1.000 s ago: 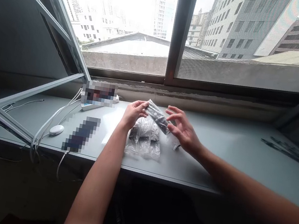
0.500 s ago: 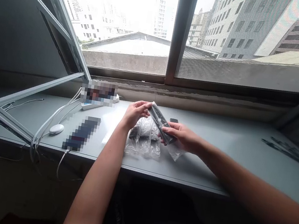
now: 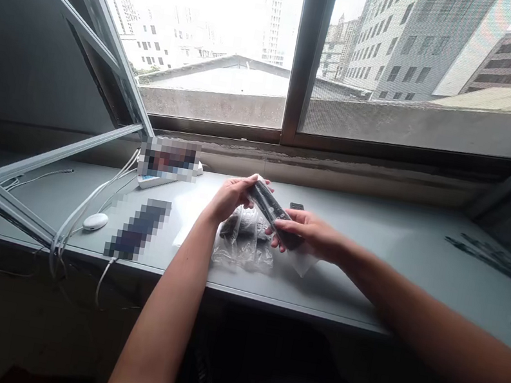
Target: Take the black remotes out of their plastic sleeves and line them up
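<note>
A black remote control (image 3: 270, 205) in a clear plastic bag is held aslant above the desk. My left hand (image 3: 234, 196) pinches its upper left end, with the fingers partly behind it. At the lower right end, my right hand (image 3: 305, 229) closes round it with the thumb on top. Loose film from the bag (image 3: 302, 265) hangs below my right hand. Under the remote lie dark items in clear plastic bags (image 3: 246, 249), partly covered by it and by my hands; I cannot tell their kind. Just beyond my right hand is a small dark object (image 3: 297, 206).
On the left of the grey desk (image 3: 390, 234) are a white power strip (image 3: 169, 180), a white puck-shaped device (image 3: 95, 221), a blurred-out phone-like slab (image 3: 138, 231) and white cables (image 3: 86, 209). A metal frame (image 3: 66, 153) slants there. Dark rods (image 3: 493, 261) lie at right.
My left fingers have shifted along the bagged remote, and more of them now show behind its upper end. The remote has turned slightly. Both hands still hold it.
</note>
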`<control>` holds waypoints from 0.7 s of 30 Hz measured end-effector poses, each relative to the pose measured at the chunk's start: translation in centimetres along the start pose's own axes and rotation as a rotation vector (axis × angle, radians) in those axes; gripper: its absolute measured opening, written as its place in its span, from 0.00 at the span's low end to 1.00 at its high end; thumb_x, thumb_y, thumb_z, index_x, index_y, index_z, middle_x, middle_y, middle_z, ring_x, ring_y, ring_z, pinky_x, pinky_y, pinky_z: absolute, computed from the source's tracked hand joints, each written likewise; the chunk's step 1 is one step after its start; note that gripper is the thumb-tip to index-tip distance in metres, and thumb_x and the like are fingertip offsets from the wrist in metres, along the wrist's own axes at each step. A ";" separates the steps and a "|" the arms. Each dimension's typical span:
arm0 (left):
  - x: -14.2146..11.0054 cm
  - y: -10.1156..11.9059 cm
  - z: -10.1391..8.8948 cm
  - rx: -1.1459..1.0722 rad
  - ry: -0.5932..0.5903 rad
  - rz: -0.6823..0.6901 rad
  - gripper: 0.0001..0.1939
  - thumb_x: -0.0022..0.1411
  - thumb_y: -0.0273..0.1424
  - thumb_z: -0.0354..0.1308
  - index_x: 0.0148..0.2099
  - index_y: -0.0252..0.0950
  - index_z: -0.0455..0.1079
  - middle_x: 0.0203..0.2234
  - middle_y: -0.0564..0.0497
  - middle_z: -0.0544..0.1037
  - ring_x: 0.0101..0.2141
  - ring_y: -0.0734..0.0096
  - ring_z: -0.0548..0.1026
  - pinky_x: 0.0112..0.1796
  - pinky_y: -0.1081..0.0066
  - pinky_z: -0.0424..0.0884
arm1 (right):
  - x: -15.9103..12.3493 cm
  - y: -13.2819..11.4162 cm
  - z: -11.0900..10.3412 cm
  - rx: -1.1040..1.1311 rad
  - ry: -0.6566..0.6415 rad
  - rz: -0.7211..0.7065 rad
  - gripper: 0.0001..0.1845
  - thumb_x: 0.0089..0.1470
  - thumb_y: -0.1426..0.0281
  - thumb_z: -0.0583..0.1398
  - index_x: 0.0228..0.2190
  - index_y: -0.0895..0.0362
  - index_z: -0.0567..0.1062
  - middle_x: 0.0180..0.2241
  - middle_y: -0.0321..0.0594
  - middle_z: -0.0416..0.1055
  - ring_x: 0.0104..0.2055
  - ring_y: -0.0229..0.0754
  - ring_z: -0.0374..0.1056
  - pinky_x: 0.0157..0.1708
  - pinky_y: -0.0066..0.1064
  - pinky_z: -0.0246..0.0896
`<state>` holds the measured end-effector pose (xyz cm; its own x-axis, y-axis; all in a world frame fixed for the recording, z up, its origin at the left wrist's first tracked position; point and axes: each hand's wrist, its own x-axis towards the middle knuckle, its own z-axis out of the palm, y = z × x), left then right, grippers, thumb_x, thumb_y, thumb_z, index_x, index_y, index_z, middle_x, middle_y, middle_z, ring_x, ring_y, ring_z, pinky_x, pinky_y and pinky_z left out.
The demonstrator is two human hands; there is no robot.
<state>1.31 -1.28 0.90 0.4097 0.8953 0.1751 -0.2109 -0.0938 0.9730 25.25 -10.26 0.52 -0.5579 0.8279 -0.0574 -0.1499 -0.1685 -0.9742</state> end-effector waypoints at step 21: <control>0.4 -0.9 -0.4 0.046 0.024 0.032 0.29 0.62 0.56 0.72 0.41 0.30 0.82 0.27 0.45 0.81 0.22 0.72 0.76 0.26 0.72 0.72 | -0.1 0.0 -0.2 0.023 -0.003 0.029 0.19 0.56 0.60 0.78 0.39 0.60 0.83 0.38 0.47 0.84 0.32 0.41 0.79 0.33 0.30 0.78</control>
<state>1.28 -0.61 0.06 0.3815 0.9017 0.2034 -0.1826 -0.1422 0.9728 25.45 -10.22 0.45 -0.5650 0.8207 -0.0852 -0.1519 -0.2049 -0.9669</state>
